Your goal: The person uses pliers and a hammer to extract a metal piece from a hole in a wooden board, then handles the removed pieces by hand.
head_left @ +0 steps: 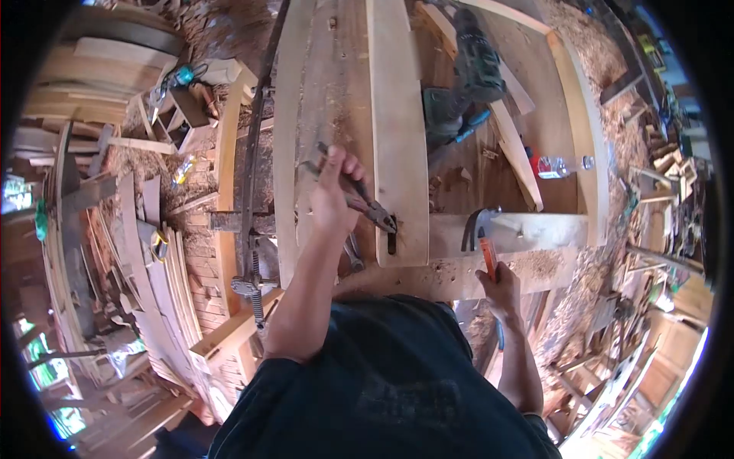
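My left hand [336,182] is closed around the handles of a pair of pliers [373,212]. The jaws point down and right, at the dark slot [392,242] near the end of a pale wooden board [399,145]. Whether they grip something small there, I cannot make out. In my right hand [501,289] is a claw hammer [487,246] with an orange handle, held to the right of the board. Its metal head is up, in front of a wooden crosspiece [535,228].
A dark green power drill [465,84] lies just beyond the board. A clear bottle [554,167] rests inside the wooden frame at right. To the left runs a long bar clamp [251,286]. Stacked planks [115,65] and wood shavings cover much of the surrounding ground.
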`<action>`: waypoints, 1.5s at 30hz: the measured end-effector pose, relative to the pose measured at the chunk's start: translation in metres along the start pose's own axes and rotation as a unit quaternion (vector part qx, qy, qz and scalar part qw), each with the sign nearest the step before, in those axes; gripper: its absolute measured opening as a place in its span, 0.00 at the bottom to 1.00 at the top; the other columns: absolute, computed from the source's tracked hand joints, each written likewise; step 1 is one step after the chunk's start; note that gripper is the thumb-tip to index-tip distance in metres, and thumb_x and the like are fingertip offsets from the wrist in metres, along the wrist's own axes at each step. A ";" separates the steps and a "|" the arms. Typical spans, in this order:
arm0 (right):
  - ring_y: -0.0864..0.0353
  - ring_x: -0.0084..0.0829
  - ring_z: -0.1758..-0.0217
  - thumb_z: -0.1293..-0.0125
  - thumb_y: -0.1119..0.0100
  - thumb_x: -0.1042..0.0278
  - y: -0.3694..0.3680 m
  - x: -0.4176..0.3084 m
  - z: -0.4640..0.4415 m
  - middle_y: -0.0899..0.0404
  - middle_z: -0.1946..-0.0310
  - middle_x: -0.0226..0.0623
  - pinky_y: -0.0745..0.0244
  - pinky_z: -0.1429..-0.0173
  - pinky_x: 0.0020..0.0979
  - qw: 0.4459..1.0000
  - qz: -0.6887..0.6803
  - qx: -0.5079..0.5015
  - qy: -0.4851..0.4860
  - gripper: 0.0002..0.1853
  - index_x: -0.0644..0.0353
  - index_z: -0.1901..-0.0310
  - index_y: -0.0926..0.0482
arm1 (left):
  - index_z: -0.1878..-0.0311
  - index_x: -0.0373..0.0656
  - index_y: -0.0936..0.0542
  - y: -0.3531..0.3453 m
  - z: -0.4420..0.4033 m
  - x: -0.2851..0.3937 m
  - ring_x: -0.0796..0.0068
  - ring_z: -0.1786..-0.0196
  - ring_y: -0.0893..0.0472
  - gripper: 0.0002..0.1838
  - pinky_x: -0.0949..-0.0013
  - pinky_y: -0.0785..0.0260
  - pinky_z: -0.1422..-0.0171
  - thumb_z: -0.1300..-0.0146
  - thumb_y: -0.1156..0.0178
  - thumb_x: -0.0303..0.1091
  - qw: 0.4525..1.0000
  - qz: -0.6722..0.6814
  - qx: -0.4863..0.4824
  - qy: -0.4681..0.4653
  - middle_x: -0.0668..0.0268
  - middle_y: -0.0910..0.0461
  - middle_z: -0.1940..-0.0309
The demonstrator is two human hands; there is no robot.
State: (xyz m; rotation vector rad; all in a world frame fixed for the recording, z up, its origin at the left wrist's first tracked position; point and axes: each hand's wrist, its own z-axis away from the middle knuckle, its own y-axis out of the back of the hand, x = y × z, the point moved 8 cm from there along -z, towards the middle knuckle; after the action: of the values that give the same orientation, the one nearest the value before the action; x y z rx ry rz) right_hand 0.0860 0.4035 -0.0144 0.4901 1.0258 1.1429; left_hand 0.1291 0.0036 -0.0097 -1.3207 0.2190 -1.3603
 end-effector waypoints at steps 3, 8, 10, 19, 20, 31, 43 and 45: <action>0.19 0.50 0.70 0.38 0.29 0.57 0.007 -0.014 0.001 0.20 0.74 0.48 0.25 0.64 0.45 0.998 0.006 0.036 0.049 0.17 0.61 0.63 0.24 | 0.62 0.52 0.30 0.016 -0.003 0.004 0.78 0.67 0.34 0.14 0.66 0.36 0.57 0.25 0.42 0.49 0.998 0.057 -0.014 -0.017 0.75 0.36 0.72; 0.17 0.55 0.64 0.39 0.30 0.62 0.012 -0.020 -0.016 0.18 0.70 0.48 0.23 0.60 0.49 0.994 -0.004 0.045 0.103 0.15 0.60 0.58 0.24 | 0.62 0.51 0.30 0.011 0.002 0.010 0.76 0.65 0.31 0.14 0.64 0.34 0.52 0.25 0.43 0.48 0.999 0.015 -0.018 -0.042 0.74 0.33 0.70; 0.17 0.54 0.62 0.40 0.30 0.64 0.013 -0.022 -0.021 0.17 0.67 0.48 0.23 0.58 0.48 0.991 -0.005 0.037 0.127 0.15 0.61 0.57 0.24 | 0.61 0.50 0.29 0.015 0.005 0.012 0.75 0.63 0.29 0.13 0.64 0.33 0.51 0.25 0.43 0.47 0.999 0.003 -0.010 -0.053 0.73 0.31 0.69; 0.18 0.57 0.54 0.41 0.29 0.69 -0.003 -0.008 -0.017 0.18 0.60 0.53 0.23 0.52 0.49 0.987 -0.073 0.046 0.133 0.22 0.61 0.49 0.29 | 0.61 0.49 0.27 0.059 0.021 0.015 0.70 0.53 0.22 0.12 0.59 0.26 0.43 0.26 0.41 0.44 0.997 -0.003 0.003 -0.075 0.70 0.25 0.65; 0.18 0.58 0.54 0.41 0.29 0.69 -0.002 -0.008 -0.018 0.17 0.59 0.53 0.23 0.52 0.50 0.987 -0.077 0.045 0.135 0.22 0.61 0.49 0.29 | 0.59 0.49 0.25 0.062 0.021 0.015 0.70 0.53 0.22 0.11 0.59 0.26 0.43 0.26 0.41 0.44 0.998 -0.011 0.012 -0.068 0.70 0.24 0.64; 0.22 0.59 0.48 0.43 0.28 0.66 0.008 -0.024 -0.002 0.22 0.52 0.53 0.26 0.47 0.50 0.987 -0.042 0.089 0.123 0.25 0.59 0.46 0.29 | 0.28 0.47 0.33 0.082 0.063 0.027 0.68 0.50 0.19 0.25 0.56 0.18 0.48 0.26 0.42 0.33 0.989 -0.131 0.069 -0.015 0.61 0.23 0.48; 0.17 0.49 0.49 0.41 0.27 0.66 -0.008 -0.093 0.049 0.18 0.55 0.49 0.23 0.45 0.44 0.939 -0.095 0.103 0.314 0.21 0.62 0.48 0.20 | 0.26 0.49 0.45 0.090 0.124 0.042 0.53 0.44 0.17 0.37 0.53 0.15 0.45 0.37 0.49 0.15 0.980 -0.195 0.039 -0.024 0.50 0.27 0.39; 0.14 0.45 0.53 0.36 0.31 0.61 -0.054 -0.121 0.059 0.15 0.61 0.47 0.21 0.48 0.41 0.933 -0.208 -0.168 0.241 0.17 0.63 0.50 0.18 | 0.29 0.47 0.43 0.099 0.139 0.040 0.56 0.45 0.16 0.34 0.55 0.15 0.46 0.37 0.48 0.15 0.961 -0.267 0.070 -0.012 0.51 0.25 0.40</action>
State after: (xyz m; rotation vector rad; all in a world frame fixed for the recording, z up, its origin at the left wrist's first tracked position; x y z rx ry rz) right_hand 0.1577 0.2826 0.0218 -0.2931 1.2457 1.0417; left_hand 0.3041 0.0170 -0.0154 -1.3269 -0.2697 -1.7708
